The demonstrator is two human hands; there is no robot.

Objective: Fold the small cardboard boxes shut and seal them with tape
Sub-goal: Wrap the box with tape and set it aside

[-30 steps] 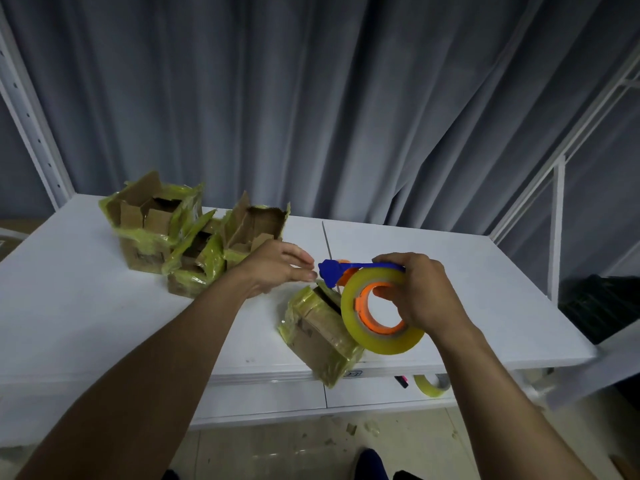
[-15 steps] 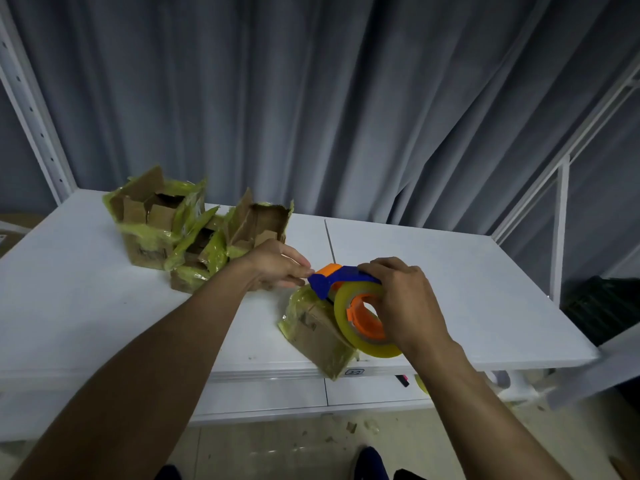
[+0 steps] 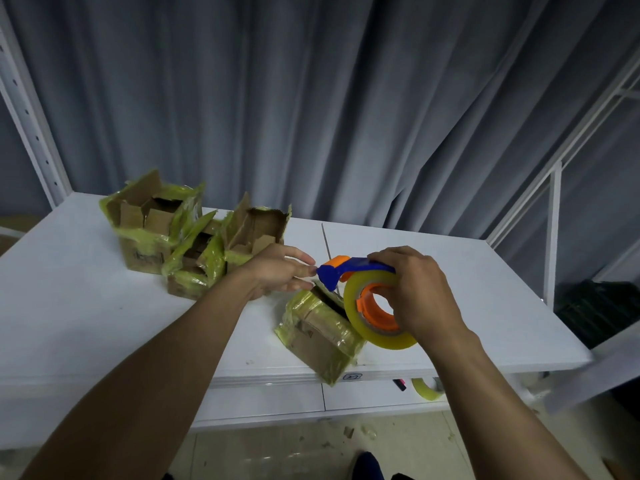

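Note:
A small cardboard box [image 3: 320,336] wrapped in yellowish tape sits at the table's front edge, its top slightly ajar. My right hand [image 3: 420,292] grips a tape dispenser [image 3: 372,301] with a blue and orange head and a yellowish roll, held just above the box's right side. My left hand [image 3: 280,270] hovers left of the dispenser head, fingertips extended toward the blue cutter; a clear tape end between them is too faint to confirm. Three open, tape-covered boxes [image 3: 194,237] stand clustered at the back left.
The white table [image 3: 69,306] has a seam down its middle and a lower shelf holding a spare tape roll [image 3: 427,389]. Grey curtains hang behind. A white metal frame [image 3: 554,216] rises at the right. Cardboard scraps litter the floor.
My right hand dipped the dispenser toward the box, then lifted it again. My left hand stayed by the cutter head. The view shifted slightly.

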